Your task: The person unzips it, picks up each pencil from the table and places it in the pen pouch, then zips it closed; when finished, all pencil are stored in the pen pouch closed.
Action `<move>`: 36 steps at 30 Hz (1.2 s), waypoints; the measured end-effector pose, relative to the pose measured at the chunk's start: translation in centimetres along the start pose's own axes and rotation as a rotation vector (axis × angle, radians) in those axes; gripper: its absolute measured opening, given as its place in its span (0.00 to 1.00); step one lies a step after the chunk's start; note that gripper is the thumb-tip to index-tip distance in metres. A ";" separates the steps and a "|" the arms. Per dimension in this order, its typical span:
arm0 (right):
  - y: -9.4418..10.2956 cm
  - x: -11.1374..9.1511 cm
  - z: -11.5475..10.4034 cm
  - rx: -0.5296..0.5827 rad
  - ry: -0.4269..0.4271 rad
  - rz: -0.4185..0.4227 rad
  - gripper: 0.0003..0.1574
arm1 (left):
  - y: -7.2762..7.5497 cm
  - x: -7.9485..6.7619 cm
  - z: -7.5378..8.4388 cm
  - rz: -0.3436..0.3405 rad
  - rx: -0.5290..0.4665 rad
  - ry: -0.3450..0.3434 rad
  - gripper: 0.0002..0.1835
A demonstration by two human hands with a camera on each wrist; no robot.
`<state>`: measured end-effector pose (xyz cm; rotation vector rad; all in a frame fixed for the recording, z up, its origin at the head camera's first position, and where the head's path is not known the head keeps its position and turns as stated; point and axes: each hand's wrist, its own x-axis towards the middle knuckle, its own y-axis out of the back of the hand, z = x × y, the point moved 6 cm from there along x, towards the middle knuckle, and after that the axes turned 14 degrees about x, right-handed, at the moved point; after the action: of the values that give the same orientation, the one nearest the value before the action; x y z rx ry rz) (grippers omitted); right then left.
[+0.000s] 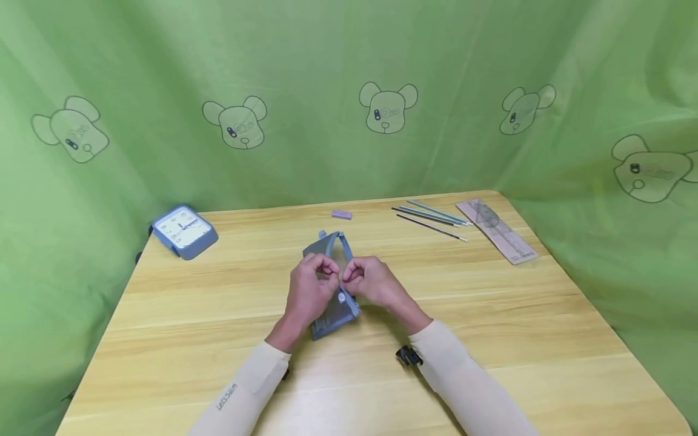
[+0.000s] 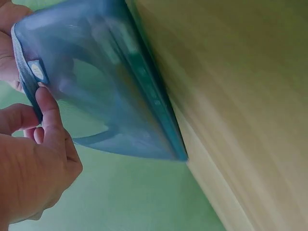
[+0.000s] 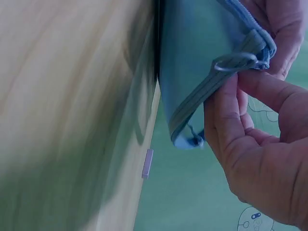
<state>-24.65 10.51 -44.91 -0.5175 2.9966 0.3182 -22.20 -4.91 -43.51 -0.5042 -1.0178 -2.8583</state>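
Note:
A blue-grey see-through zip pouch (image 1: 334, 318) stands tilted on the table in the middle, its zipped mouth partly parted at the far end. My left hand (image 1: 312, 289) pinches one zip edge between thumb and forefinger, beside a small round label (image 2: 37, 71). On the opposite zip edge, the fingers of my right hand (image 1: 376, 282) pinch the fabric close to the left fingertips. The right wrist view shows the blue zip tape (image 3: 207, 91) bent around at the right fingertips. Through the pouch wall in the left wrist view, long darker shapes show along its lower edge.
A purple eraser (image 1: 342, 214) lies beyond the pouch. Several pencils (image 1: 431, 219) are spread at the back right, beside a flat pack of rulers (image 1: 496, 230). At the back left corner is a blue clock (image 1: 185, 231). Green curtains (image 1: 316, 163) enclose the wooden table (image 1: 218, 339).

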 end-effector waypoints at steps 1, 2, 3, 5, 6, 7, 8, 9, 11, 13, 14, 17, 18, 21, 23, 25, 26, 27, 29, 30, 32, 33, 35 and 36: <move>0.0 0.0 -0.2 -0.025 0.009 0.000 0.05 | 0.1 0.0 0.0 -0.001 0.000 0.002 0.07; 0.0 -0.1 -0.4 -0.043 0.017 0.000 0.05 | 0.2 0.1 -0.1 0.001 0.002 0.004 0.07; 0.2 0.0 -0.6 -0.057 0.027 0.002 0.05 | 0.3 0.1 -0.1 0.001 0.003 0.008 0.07; 1.0 0.0 -0.8 -0.085 0.043 0.017 0.05 | 0.4 0.2 -0.2 0.001 0.002 0.020 0.08; 1.8 0.1 -0.8 -0.106 0.051 0.025 0.05 | 0.5 0.2 -0.2 -0.001 -0.004 0.026 0.08; 2.7 0.1 -0.7 -0.130 0.062 0.035 0.05 | 0.6 0.3 -0.2 -0.004 -0.010 0.031 0.08; 3.8 0.2 -0.6 -0.152 0.070 0.043 0.05 | 0.7 0.4 -0.2 -0.006 -0.015 0.036 0.08; 5.0 0.3 -0.4 -0.175 0.073 0.051 0.06 | 0.8 0.4 -0.2 -0.007 -0.020 0.042 0.08; 7.6 0.6 0.2 -0.211 0.067 0.073 0.09 | 1.0 0.5 -0.2 -0.004 -0.026 0.052 0.08; 10.5 0.9 1.0 -0.238 0.059 0.122 0.13 | 1.2 0.6 -0.1 0.000 -0.026 0.058 0.08; 12.0 1.2 1.5 -0.253 0.051 0.150 0.15 | 1.3 0.7 -0.2 0.002 -0.025 0.063 0.08; 16.2 2.1 2.6 -0.311 0.029 0.241 0.18 | 1.5 0.7 -0.3 0.002 -0.030 0.076 0.09; 17.4 2.4 2.9 -0.337 0.025 0.260 0.18 | 1.6 0.7 -0.3 0.005 -0.030 0.077 0.09; 20.2 3.2 3.5 -0.428 0.009 0.288 0.21 | 1.8 0.7 -0.4 0.005 -0.036 0.087 0.09; 21.5 3.5 3.8 -0.490 -0.003 0.295 0.22 | 1.8 0.6 -0.4 0.003 -0.035 0.088 0.09; 22.5 3.6 4.0 -0.541 -0.018 0.288 0.23 | 1.9 0.7 -0.6 -0.002 -0.037 0.093 0.08; 22.8 3.7 4.2 -0.559 -0.027 0.281 0.23 | 1.9 0.7 -0.6 -0.004 -0.037 0.097 0.08; 23.1 3.8 4.3 -0.576 -0.032 0.275 0.24 | 1.9 0.7 -0.7 -0.002 -0.033 0.096 0.08; 23.4 4.0 4.7 -0.604 -0.034 0.256 0.24 | 2.0 0.7 -0.7 0.003 -0.027 0.098 0.09; 23.5 4.0 4.8 -0.621 -0.032 0.248 0.25 | 2.1 0.7 -0.8 0.005 -0.025 0.098 0.09; 23.7 4.1 5.1 -0.653 -0.027 0.239 0.24 | 2.1 0.7 -0.8 0.009 -0.025 0.093 0.08; 23.8 4.2 5.3 -0.666 -0.024 0.235 0.24 | 2.1 0.7 -0.7 0.009 -0.024 0.090 0.08; 23.8 4.2 5.6 -0.688 -0.019 0.229 0.22 | 2.1 0.7 -0.7 0.007 -0.025 0.085 0.08; 23.8 4.2 5.8 -0.691 -0.018 0.228 0.21 | 2.1 0.7 -0.7 0.007 -0.026 0.083 0.08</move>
<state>-36.47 32.35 -46.52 -0.1978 2.8605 1.3834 -22.71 -6.94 -42.57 -0.3866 -0.9647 -2.8628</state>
